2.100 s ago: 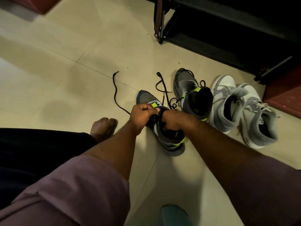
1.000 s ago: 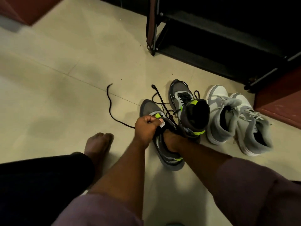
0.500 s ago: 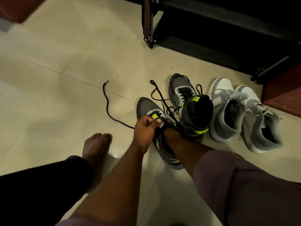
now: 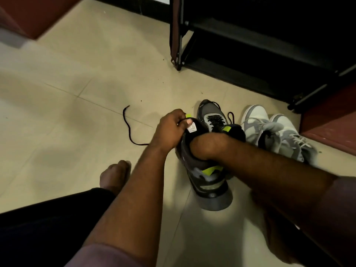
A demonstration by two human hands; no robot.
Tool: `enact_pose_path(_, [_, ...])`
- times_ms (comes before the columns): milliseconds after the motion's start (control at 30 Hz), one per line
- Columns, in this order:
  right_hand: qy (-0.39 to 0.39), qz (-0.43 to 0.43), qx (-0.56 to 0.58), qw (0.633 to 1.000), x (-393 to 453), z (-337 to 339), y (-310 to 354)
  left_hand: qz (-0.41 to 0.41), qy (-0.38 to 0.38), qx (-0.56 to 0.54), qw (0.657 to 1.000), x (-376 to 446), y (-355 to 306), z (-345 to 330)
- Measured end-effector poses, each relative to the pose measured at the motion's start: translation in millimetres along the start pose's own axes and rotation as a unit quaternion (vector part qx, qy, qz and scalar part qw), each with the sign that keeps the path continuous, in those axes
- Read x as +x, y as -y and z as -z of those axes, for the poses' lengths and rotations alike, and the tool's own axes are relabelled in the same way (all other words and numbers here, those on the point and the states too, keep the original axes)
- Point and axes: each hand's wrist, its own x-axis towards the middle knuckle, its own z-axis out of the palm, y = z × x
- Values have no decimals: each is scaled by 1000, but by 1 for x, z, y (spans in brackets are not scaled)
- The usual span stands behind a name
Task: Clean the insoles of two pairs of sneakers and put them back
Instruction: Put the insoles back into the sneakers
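Now my left hand (image 4: 169,130) is gripping the tongue (image 4: 192,126) of the dark grey sneaker (image 4: 207,178); the fingers are curled around it, and my thumb is pressing beside the white label on its inner side. I am holding the tongue pulled away from the opening. My right hand (image 4: 207,146) is reaching into the opening of this same sneaker. Its fingers are hidden inside the shoe, so I cannot tell if they are closed on something or not. No insole is showing from this view.

This sneaker is tilting, with the heel (image 4: 215,197) towards me and low near the floor (image 4: 77,74), and the front part lifted under my hands. It has neon yellow patches near the heel. One black lace (image 4: 128,128) is trailing from it and lying in a curve on the tiles to the left.

Just behind my hands, the second dark grey sneaker (image 4: 213,116) is standing on the floor with its toe pointing away from me. To the right of it, the pair of light grey and white sneakers (image 4: 273,130) is standing side by side, touching each other.

Farther back, a black shoe rack (image 4: 240,54) is standing on the floor. My bare foot (image 4: 115,174) is resting on the tiles at the left of my left arm.
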Motion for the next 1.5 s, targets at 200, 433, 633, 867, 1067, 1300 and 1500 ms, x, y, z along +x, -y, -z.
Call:
enact_pose_path(200, [-222, 3, 67, 973, 0, 1, -3, -17, 11, 22, 1000, 21, -18, 24])
enact_pose_path(433, [-172, -24, 146, 974, 13, -47, -12, 70, -68, 58, 994, 12, 28, -10])
enact_pose_path(633, [-210, -42, 194, 957, -6, -57, -40, 153, -162, 136, 965, -14, 12, -54])
enact_pose_path(867, [-311, -142, 185, 921, -62, -110, -120, -183, -71, 169, 966, -67, -36, -148])
enact_pose_path(1067, [-285, -271, 247, 886, -105, -181, -201, -73, 250, 160, 952, -73, -34, -187])
enact_pose_path(1300, [-160, -353, 249, 888, -111, -234, -227, -40, 105, 333, 936, -41, -8, -162])
enact_pose_path(1500, [-232, -358, 213, 879, -92, -222, -222, 6, 68, 320, 945, -32, -10, -170])
